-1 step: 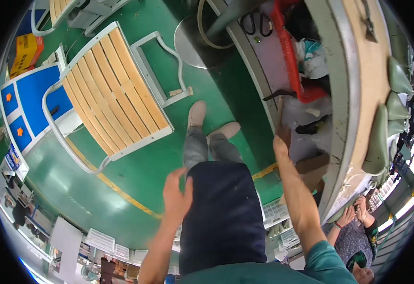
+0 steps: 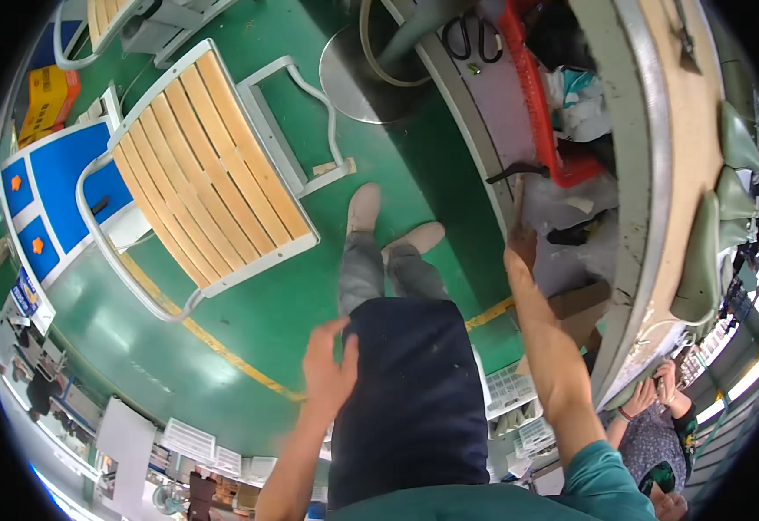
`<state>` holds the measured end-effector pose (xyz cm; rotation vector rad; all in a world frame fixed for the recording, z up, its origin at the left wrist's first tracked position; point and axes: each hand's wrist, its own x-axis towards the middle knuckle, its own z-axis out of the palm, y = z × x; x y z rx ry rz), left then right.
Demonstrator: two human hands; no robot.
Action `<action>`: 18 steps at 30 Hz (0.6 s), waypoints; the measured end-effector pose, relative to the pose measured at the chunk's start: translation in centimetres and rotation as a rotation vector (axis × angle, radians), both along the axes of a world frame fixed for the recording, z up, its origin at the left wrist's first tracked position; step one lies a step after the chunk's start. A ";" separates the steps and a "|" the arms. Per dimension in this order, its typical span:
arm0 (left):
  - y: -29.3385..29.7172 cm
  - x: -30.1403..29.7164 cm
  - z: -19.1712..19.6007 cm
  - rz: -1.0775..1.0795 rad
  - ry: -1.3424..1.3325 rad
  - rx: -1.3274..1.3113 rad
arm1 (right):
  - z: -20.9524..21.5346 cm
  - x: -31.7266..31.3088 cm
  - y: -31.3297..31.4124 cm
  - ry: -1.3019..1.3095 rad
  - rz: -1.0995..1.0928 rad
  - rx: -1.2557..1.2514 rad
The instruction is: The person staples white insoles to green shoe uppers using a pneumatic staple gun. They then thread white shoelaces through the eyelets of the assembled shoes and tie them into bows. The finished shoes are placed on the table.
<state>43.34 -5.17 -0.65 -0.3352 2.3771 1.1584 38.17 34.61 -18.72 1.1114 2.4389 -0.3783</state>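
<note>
My right hand (image 2: 521, 249) reaches into the shelf under the workbench, its fingers closed round the wooden handle of a hammer (image 2: 518, 196). The hammer's dark, curved head lies at the shelf's front edge, beside a red plastic basket (image 2: 539, 130). White and teal crumpled material (image 2: 581, 104) sits in that basket. Beyond the hand, crumpled clear plastic (image 2: 562, 260) and a cardboard piece (image 2: 581, 314) rest on the shelf. My left hand (image 2: 329, 369) hangs with fingers apart and nothing in it, next to my dark apron (image 2: 410, 391).
A slatted wooden chair (image 2: 210, 169) with a white metal frame stands on the green floor to the left. Black-handled scissors (image 2: 473, 39) lie at the shelf's far end. Olive-green padded pieces (image 2: 699, 260) line the bench top (image 2: 657, 174). Another person (image 2: 653, 425) is at the right.
The view has shifted slightly, so the bench appears a little farther right. My right hand still grips the hammer, and my left hand stays by the apron.
</note>
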 end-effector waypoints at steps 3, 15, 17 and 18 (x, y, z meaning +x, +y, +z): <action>0.8 0.9 0.9 -0.035 -0.114 0.081 | -6.1 0.9 4.0 -0.076 -0.020 0.065; 19.9 -9.0 17.8 -0.563 0.252 0.499 | 19.7 10.1 -4.9 0.213 -0.327 -0.591; 24.6 -9.1 20.9 -0.764 0.296 0.603 | 24.8 15.8 -5.9 0.176 -0.301 -0.657; 27.1 -9.2 21.9 -0.838 0.326 0.607 | 26.4 18.6 -6.3 0.149 -0.318 -0.663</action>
